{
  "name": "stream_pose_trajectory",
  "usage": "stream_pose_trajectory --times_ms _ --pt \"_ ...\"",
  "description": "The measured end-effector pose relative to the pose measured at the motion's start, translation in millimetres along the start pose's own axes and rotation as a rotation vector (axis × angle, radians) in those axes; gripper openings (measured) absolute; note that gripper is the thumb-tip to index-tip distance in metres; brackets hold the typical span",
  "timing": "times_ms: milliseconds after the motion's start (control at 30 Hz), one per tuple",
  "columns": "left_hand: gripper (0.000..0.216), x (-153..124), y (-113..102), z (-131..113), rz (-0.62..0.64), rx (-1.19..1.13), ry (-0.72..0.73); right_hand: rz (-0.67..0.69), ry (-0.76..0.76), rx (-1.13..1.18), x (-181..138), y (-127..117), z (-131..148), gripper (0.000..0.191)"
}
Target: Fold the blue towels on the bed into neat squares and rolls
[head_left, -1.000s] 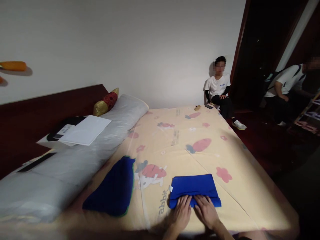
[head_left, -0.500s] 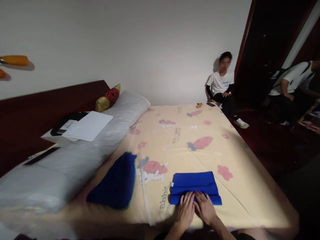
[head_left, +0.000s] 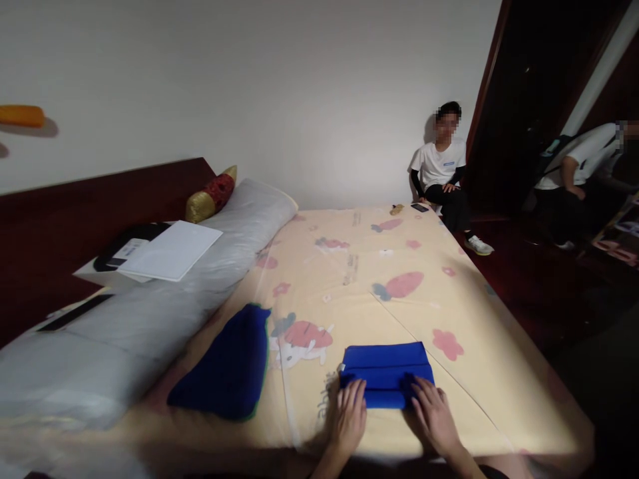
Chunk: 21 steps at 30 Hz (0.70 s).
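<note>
A folded bright blue cloth (head_left: pixel 385 372) lies near the front edge of the bed (head_left: pixel 359 286), which has a cream sheet printed with carrots. My left hand (head_left: pixel 346 420) rests flat on the sheet with its fingertips at the cloth's left front corner. My right hand (head_left: pixel 433 416) lies flat with its fingers on the cloth's right front corner. Both hands have their fingers stretched out and hold nothing. A darker blue folded cloth (head_left: pixel 230 368) sits to the left, apart from both hands.
A long pillow in clear plastic (head_left: pixel 150 313) runs along the dark headboard, with a white sheet of paper (head_left: pixel 172 250) and a dark box on it. One person (head_left: pixel 442 174) sits at the bed's far corner; another (head_left: pixel 574 176) is at the right.
My hands have moved apart from the middle of the cloth's front edge to its two front corners. The cloth looks shorter from front to back.
</note>
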<state>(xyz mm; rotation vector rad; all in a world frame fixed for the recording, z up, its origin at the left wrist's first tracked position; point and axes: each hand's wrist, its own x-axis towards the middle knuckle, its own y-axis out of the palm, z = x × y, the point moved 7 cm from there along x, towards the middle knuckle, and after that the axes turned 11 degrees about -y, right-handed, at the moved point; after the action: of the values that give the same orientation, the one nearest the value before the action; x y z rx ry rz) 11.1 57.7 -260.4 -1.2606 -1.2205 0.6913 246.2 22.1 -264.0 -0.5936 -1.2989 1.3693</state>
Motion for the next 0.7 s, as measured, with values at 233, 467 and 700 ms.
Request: stream_pose_trajectory --times_ms 233,467,700 --pt "0.050 7.4 20.7 -25.5 0.179 -0.042 0.067 0.172 -0.014 0.090 30.9 27.0 22.9 0.049" --pt "0.046 -5.5 -3.5 66.9 0.017 0.119 -0.071 0.069 0.128 -0.026 -16.6 -3.7 -64.9 0.048" --pt "0.057 -27.8 9.6 32.0 0.060 0.096 0.088 -0.052 -0.009 -0.063 -38.0 12.0 -30.6 0.044"
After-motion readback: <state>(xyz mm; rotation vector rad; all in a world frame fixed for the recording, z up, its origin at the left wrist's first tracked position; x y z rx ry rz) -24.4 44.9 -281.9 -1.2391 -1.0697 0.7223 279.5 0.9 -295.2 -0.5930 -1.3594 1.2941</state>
